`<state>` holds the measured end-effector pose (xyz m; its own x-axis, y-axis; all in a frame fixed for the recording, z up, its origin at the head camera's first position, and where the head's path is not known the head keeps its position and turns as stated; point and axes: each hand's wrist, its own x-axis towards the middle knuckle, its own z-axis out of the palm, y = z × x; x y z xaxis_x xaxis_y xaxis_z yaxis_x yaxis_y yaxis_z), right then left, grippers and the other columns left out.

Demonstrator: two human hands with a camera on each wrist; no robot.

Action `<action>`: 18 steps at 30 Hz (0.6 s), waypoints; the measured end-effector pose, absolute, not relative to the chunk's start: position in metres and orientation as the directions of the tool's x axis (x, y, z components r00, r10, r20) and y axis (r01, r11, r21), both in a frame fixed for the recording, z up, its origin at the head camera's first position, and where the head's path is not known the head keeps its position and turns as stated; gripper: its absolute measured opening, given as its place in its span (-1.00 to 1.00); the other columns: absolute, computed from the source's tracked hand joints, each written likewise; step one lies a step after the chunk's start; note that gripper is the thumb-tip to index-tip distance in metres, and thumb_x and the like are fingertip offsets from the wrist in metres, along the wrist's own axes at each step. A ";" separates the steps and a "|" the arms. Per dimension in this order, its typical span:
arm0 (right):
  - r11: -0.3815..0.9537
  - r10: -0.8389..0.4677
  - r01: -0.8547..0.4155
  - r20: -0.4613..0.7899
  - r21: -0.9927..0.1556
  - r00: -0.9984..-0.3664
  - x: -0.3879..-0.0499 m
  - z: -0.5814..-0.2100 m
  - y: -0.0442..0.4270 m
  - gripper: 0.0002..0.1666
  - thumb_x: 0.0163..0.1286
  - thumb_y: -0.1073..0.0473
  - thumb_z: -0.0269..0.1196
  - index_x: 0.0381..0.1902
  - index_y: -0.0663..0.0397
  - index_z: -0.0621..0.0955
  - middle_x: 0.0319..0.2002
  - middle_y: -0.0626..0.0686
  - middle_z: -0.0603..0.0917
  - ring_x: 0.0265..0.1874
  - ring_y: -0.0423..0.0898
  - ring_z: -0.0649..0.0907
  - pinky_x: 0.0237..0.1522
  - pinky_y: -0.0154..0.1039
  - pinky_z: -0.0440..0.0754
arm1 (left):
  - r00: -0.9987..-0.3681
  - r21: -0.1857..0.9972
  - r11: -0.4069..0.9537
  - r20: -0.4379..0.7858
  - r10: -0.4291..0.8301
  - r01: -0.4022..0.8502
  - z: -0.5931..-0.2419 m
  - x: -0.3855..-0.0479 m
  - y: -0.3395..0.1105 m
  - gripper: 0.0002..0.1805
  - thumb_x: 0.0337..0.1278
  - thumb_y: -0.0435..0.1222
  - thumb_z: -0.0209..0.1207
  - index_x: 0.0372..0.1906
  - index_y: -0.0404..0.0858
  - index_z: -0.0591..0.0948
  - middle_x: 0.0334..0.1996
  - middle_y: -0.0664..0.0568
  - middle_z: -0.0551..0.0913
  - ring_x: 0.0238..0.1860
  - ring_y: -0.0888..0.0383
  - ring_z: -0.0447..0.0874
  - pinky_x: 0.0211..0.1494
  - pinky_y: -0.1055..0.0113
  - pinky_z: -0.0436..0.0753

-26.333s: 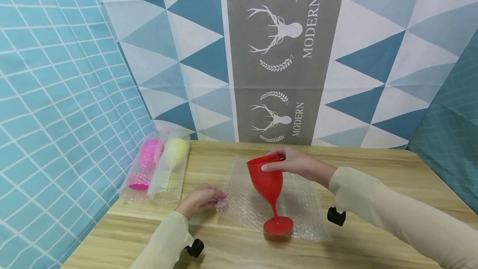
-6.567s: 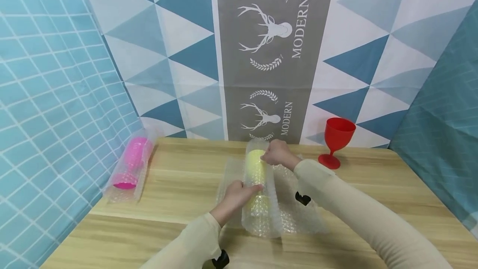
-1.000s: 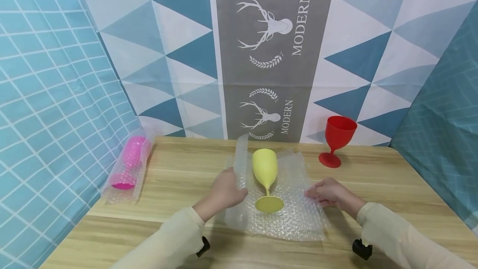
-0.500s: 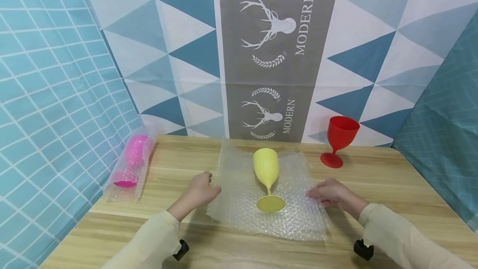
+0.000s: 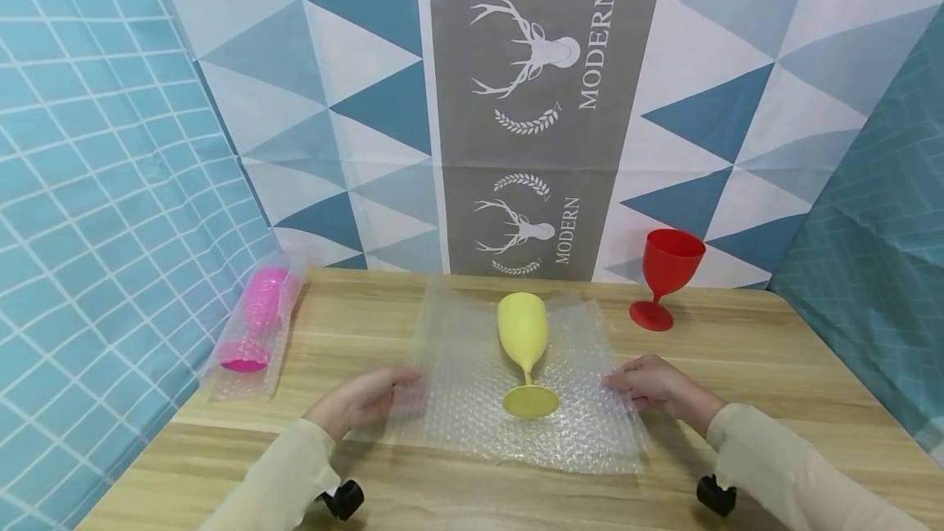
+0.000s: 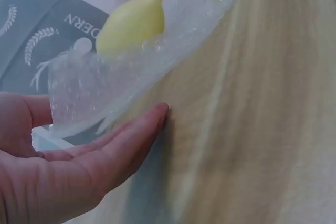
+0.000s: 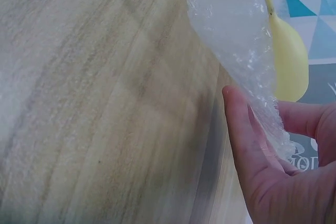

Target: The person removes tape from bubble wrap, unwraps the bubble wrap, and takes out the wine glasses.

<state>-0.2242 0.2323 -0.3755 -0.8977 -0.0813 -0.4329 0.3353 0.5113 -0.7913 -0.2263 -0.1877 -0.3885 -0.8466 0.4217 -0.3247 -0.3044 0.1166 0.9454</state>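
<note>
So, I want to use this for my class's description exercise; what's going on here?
A person is holding a flat sheet of bubble wrap by its edges, the left hand on one side and the right hand on the other. A yellow goblet lies unwrapped on the sheet, its foot toward the person. At the back right, a red goblet stands upright, bare. On the left, a pink goblet lies inside clear wrapping.

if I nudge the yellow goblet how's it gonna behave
The yellow goblet will probably roll, being round and lying on its side. Its surface looks smooth, so it may feel slippery. The bubble wrap beneath looks bumpy and might slow it.
</note>
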 end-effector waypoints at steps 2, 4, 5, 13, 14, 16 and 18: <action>0.517 -0.077 0.335 -0.433 -0.787 -0.898 -0.225 -0.377 0.232 -0.54 0.30 0.05 0.29 -0.04 0.35 0.59 -0.43 -0.05 0.56 -0.43 -0.18 0.52 -0.39 -0.40 0.60 | -0.823 0.938 0.075 -0.334 0.460 -0.338 -0.392 -0.226 -0.189 -0.55 0.41 -0.30 -0.11 0.18 -0.60 0.31 -0.17 0.00 0.63 -0.15 0.20 0.66 0.13 0.28 0.66; 0.518 -0.074 0.335 -0.431 -0.787 -0.899 -0.225 -0.377 0.232 -0.52 0.30 0.04 0.29 -0.02 0.35 0.59 -0.44 -0.05 0.54 -0.43 -0.18 0.50 -0.39 -0.41 0.58 | -0.814 0.930 0.040 -0.341 0.470 -0.366 -0.395 -0.227 -0.188 -0.54 0.42 -0.31 -0.13 0.20 -0.63 0.27 -0.20 -0.01 0.65 -0.17 0.19 0.68 0.10 0.29 0.68; 0.515 -0.068 0.339 -0.432 -0.787 -0.899 -0.225 -0.378 0.232 -0.51 0.30 0.03 0.29 -0.01 0.35 0.58 -0.44 -0.05 0.54 -0.44 -0.18 0.50 -0.39 -0.41 0.58 | -0.811 0.925 0.025 -0.345 0.472 -0.379 -0.396 -0.227 -0.188 -0.53 0.42 -0.32 -0.14 0.21 -0.64 0.26 -0.20 -0.01 0.65 -0.18 0.19 0.68 0.09 0.31 0.68; 0.539 -0.096 0.276 -0.384 -0.796 -0.918 -0.225 -0.367 0.235 -0.35 0.32 -0.02 0.26 0.10 0.46 0.51 -0.28 0.04 0.62 -0.34 -0.15 0.56 -0.27 -0.33 0.68 | -0.809 0.900 -0.064 -0.353 0.469 -0.430 -0.393 -0.228 -0.187 -0.53 0.42 -0.36 -0.19 0.23 -0.66 0.19 -0.21 -0.07 0.64 -0.18 0.16 0.70 0.05 0.35 0.69; 0.565 -0.087 0.265 -0.375 -0.782 -0.923 -0.225 -0.363 0.235 -0.33 0.31 -0.05 0.27 0.11 0.46 0.50 -0.25 0.06 0.63 -0.33 -0.15 0.58 -0.26 -0.32 0.69 | -0.809 0.900 -0.067 -0.352 0.471 -0.430 -0.393 -0.228 -0.187 -0.53 0.42 -0.36 -0.19 0.24 -0.66 0.19 -0.21 -0.07 0.65 -0.18 0.16 0.70 0.05 0.35 0.70; 0.636 -0.069 0.224 -0.344 -0.738 -0.937 -0.226 -0.356 0.236 -0.32 0.28 -0.08 0.29 0.09 0.43 0.52 -0.23 0.10 0.65 -0.35 -0.14 0.62 -0.24 -0.27 0.71 | -0.807 0.899 -0.071 -0.351 0.475 -0.432 -0.393 -0.227 -0.187 -0.53 0.43 -0.36 -0.21 0.25 -0.66 0.19 -0.21 -0.06 0.66 -0.19 0.17 0.71 0.05 0.36 0.70; 0.710 -0.054 0.165 -0.286 -0.685 -0.957 -0.226 -0.345 0.234 -0.33 0.25 -0.09 0.31 0.06 0.39 0.53 -0.22 0.14 0.67 -0.37 -0.11 0.66 -0.24 -0.23 0.72 | -0.806 0.896 -0.082 -0.349 0.478 -0.436 -0.393 -0.227 -0.187 -0.52 0.43 -0.36 -0.21 0.25 -0.66 0.18 -0.21 -0.06 0.67 -0.18 0.16 0.72 0.05 0.34 0.70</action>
<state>-0.2263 0.2345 -0.3454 -0.9568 -0.0536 -0.2856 0.1646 0.7100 -0.6847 -0.2266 -0.1871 -0.3932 -0.8059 0.4785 -0.3486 -0.4361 -0.0818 0.8962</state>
